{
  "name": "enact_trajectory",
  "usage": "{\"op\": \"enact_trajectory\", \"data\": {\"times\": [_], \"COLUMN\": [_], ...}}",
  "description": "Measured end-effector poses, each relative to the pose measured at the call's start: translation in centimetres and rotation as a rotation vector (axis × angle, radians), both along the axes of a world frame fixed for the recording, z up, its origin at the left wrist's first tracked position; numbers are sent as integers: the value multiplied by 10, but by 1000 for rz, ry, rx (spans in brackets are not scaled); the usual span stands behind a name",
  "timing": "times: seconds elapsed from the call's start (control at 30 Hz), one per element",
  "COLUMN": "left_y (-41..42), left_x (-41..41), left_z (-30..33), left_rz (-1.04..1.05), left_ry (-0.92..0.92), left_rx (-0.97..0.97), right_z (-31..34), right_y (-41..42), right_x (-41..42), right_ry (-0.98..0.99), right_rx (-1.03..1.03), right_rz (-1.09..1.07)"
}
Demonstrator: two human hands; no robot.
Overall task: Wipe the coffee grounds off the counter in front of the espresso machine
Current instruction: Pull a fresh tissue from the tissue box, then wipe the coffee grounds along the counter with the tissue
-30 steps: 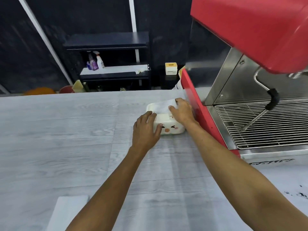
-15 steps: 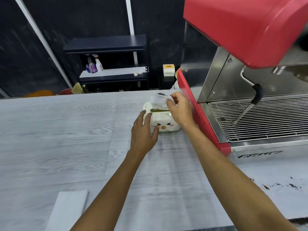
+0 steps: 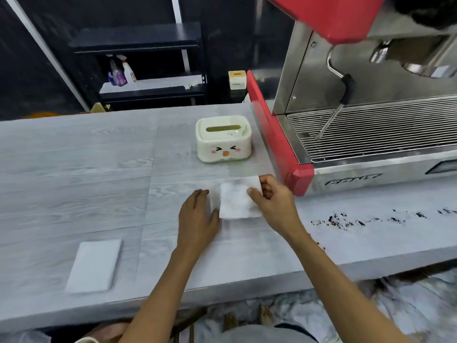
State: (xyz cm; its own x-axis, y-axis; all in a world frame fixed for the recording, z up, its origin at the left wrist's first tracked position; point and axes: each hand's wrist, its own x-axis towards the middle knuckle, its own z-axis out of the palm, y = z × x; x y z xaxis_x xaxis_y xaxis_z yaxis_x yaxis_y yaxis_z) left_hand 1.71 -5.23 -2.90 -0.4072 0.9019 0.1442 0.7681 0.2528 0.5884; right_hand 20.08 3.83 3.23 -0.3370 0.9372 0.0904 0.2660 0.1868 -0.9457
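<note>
A white wipe (image 3: 236,200) hangs just above the grey counter (image 3: 74,174), pinched at its right edge by my right hand (image 3: 273,204). My left hand (image 3: 197,216) lies beside the wipe's left edge with fingers loosely spread, touching it or nearly so. Dark coffee grounds (image 3: 346,220) are scattered on the counter to the right, in front of the red and steel espresso machine (image 3: 371,144). The cream tissue box (image 3: 223,138) with a cartoon face stands behind my hands, its slot showing no wipe.
A flat white pad (image 3: 95,264) lies at the counter's near left. The machine's steam wand (image 3: 338,102) hangs over the drip grate. A dark shelf (image 3: 138,78) with spray bottles stands behind the counter. The counter's front edge runs just below my forearms.
My right hand pulled a wipe out of the tissue box and carried it toward me. My left hand let go of the box and came back beside the wipe.
</note>
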Motion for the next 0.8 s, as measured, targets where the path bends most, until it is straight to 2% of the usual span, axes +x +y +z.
{"op": "enact_trajectory", "data": {"times": [0.17, 0.33, 0.57, 0.67, 0.73, 0.8], "left_y": [-9, -9, -9, -11, -11, -11], "left_x": [24, 53, 87, 98, 106, 112], "left_z": [-10, -16, -18, -20, -21, -21], "left_rz": [-54, -138, -142, -136, -123, -112], "left_ry": [34, 57, 130, 165, 187, 199], "left_rx": [20, 36, 7, -8, -15, -20], "right_z": [-23, -30, -37, -38, -37, -41], "right_y": [-18, -25, -25, -34, -46, -60], "right_x": [56, 91, 108, 113, 110, 100], "right_ry": [-68, -219, -476, -615, -628, -632], "right_rx": [-176, -169, 125, 374, 472, 482], "right_rz": [-32, -20, -96, -166, -207, -196]}}
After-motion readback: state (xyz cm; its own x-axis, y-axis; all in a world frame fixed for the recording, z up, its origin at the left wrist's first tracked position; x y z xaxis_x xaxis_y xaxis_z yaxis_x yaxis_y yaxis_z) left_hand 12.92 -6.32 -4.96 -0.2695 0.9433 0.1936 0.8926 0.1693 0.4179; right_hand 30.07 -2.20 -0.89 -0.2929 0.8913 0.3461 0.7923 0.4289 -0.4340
